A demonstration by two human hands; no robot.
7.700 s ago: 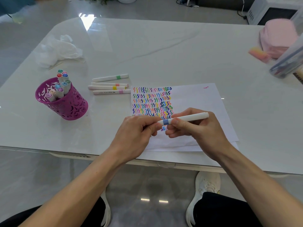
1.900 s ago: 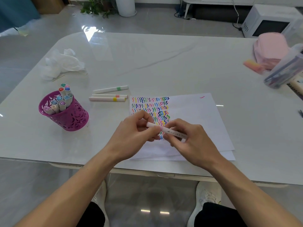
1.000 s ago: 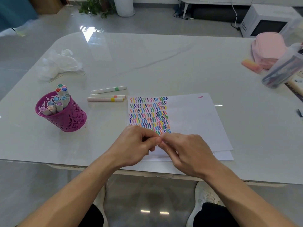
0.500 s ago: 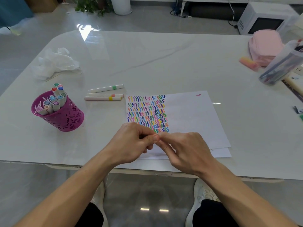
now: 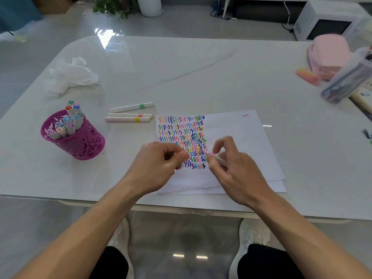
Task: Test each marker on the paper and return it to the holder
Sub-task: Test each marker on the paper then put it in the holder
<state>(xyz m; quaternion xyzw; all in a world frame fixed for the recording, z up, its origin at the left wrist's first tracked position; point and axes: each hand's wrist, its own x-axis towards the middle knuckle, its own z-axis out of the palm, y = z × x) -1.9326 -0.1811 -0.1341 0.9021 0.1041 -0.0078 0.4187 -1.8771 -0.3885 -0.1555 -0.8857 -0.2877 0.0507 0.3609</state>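
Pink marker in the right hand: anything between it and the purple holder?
Only the left hand, directly between the pink marker and the purple holder. The three loose markers lie beyond that line.

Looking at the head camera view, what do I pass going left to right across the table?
Purple holder → left hand → right hand gripping a marker → pink pouch.

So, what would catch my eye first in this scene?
The block of many-coloured squiggles on the white paper mid-table, where the right hand holds a pink-tipped marker by its right edge. To the left stands a magenta holder full of markers.
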